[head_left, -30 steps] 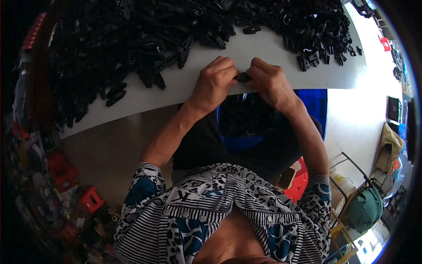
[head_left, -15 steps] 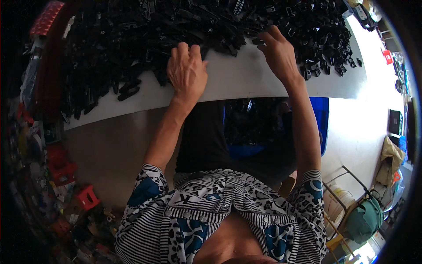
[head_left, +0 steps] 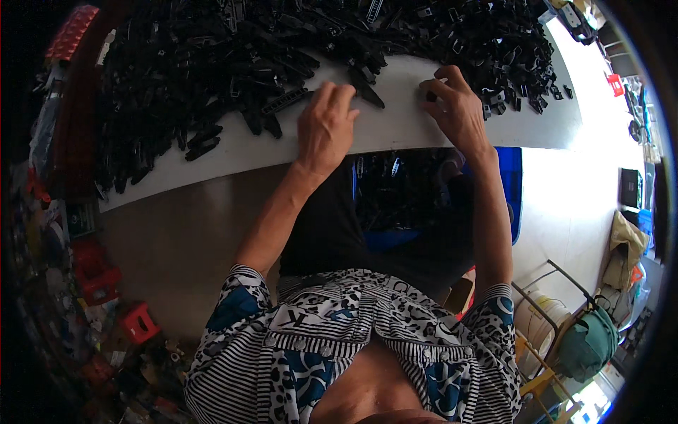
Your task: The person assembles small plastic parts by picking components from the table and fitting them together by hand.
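A big heap of black plastic parts (head_left: 212,63) covers the far side of the white table (head_left: 395,131). My left hand (head_left: 326,131) hangs over the table's near edge with its fingers curled down. What it holds, if anything, is hidden beneath the fingers. Beside it lie a slotted black strip (head_left: 286,101) and a pointed black piece (head_left: 367,90). To the right, my right hand (head_left: 458,113) is closed, with a small black plastic part (head_left: 431,96) between thumb and fingers. Smaller black clips (head_left: 505,99) lie loose just beyond that hand.
Below the table edge, between my legs, stands a blue bin (head_left: 517,191) with black parts inside. A hand trolley (head_left: 551,311) with a green bag (head_left: 585,345) is at the lower right. Red stools (head_left: 140,322) and clutter line the left side.
Both hands have drawn back from the heap toward me, the left also shifting right. The slotted strip and pointed piece now lie exposed at the heap's near edge.
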Motion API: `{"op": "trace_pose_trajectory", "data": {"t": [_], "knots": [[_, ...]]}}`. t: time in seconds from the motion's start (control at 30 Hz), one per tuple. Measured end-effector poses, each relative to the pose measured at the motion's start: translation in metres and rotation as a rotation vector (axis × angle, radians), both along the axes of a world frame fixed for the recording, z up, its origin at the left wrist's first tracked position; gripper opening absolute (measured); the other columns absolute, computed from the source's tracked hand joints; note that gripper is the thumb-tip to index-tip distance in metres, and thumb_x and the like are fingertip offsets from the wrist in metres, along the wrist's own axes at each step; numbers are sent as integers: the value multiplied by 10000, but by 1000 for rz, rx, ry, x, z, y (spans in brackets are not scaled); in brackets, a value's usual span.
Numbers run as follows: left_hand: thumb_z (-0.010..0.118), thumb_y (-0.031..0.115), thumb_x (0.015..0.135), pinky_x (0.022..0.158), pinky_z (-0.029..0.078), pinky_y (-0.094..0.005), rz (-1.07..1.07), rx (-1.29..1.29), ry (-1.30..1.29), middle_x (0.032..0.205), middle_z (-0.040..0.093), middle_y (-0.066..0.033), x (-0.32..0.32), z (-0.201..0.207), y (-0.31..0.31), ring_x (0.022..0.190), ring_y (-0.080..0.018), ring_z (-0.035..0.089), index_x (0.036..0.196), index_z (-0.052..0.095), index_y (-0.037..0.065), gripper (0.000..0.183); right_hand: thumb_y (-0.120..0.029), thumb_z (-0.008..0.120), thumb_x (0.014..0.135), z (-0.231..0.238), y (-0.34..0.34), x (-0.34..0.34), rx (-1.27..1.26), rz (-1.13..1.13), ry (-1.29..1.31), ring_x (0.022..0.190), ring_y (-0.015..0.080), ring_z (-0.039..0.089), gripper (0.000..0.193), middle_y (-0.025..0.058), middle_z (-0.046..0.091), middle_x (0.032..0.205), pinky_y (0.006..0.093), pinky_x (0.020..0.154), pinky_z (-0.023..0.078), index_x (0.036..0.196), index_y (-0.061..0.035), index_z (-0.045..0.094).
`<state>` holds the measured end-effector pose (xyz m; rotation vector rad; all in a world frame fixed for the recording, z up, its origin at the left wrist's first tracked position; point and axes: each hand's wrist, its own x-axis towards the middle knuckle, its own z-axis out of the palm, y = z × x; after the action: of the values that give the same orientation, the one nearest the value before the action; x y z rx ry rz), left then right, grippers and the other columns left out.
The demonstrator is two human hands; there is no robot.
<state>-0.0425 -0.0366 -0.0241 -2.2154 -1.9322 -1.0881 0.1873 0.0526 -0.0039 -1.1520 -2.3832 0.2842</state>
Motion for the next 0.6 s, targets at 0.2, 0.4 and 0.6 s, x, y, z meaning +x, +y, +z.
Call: {"op": "trace_pose_trajectory", "data": {"t": [0.2, 0.4, 0.6], "knots": [[831, 92, 724, 719, 524, -390, 214, -50, 121, 985, 540, -94, -7, 9, 4, 907, -266, 601, 1013, 625, 40, 359, -201, 737, 846, -3, -2, -12, -29, -366, 72, 851, 314, 678, 305, 140, 602, 1097, 417, 710, 559, 1079, -41, 624], [800, 94, 764, 698, 506, -389, 159, 50, 156, 983, 548, -79, -16, 7, 8, 888, -252, 592, 963, 618, 39, 275, -218, 688, 859, -17, 4, -22, -40, -297, -80, 875, 388, 641, 276, 149, 580, 1040, 468, 726, 511, 1062, -48, 606], [714, -2, 808, 712, 474, -421, 51, 37, -226, 864, 559, -89, -5, 9, 12, 827, -297, 575, 878, 552, 50, 184, -142, 709, 832, -19, -6, -17, 21, -299, 49, 903, 403, 625, 324, 175, 549, 1018, 468, 752, 512, 1097, -21, 568]]}}
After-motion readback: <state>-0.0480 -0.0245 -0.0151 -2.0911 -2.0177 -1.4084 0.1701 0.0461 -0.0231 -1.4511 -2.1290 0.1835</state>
